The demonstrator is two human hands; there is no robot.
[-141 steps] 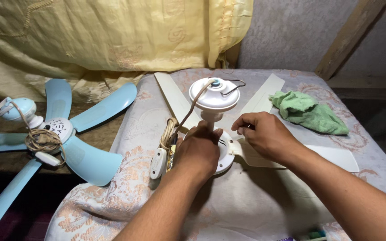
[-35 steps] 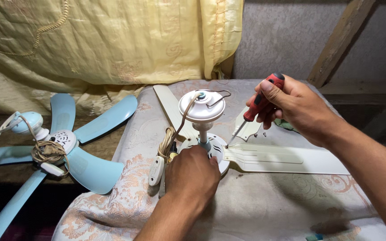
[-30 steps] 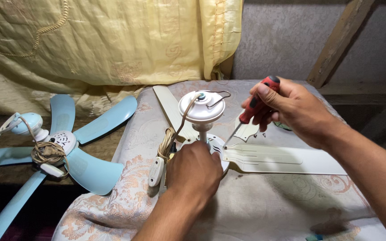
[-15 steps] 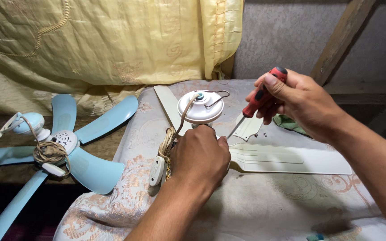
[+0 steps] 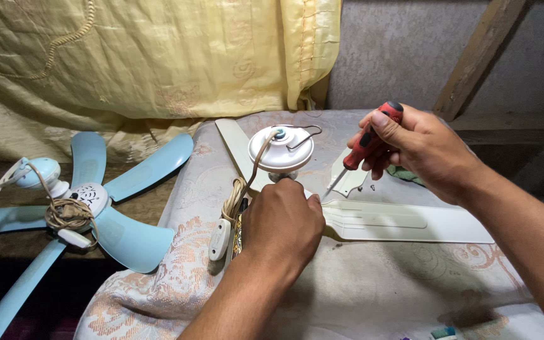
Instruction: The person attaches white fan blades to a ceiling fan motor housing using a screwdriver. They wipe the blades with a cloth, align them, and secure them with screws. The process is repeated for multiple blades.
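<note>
A small cream ceiling fan (image 5: 281, 150) lies on a table under a floral cloth (image 5: 373, 289), its round cap and hook upward. My left hand (image 5: 283, 226) is closed over the fan's motor hub, hiding it. My right hand (image 5: 417, 151) grips a red and black screwdriver (image 5: 363, 148), tip pointing down toward the hub where a cream blade (image 5: 404, 221) joins. A bundled cord with a white switch (image 5: 220, 238) lies left of my left hand.
A light blue fan (image 5: 77, 204) with a coiled cord rests on a lower surface at the left. A yellow curtain (image 5: 146, 56) hangs behind. A green cloth (image 5: 404, 174) peeks out behind my right hand. A wooden beam (image 5: 480, 56) leans at the right. Two small screws (image 5: 368, 187) lie on the cloth.
My right hand picked up the screwdriver and brought its tip toward the hub. My left hand shifted on the hub and stays closed over it.
</note>
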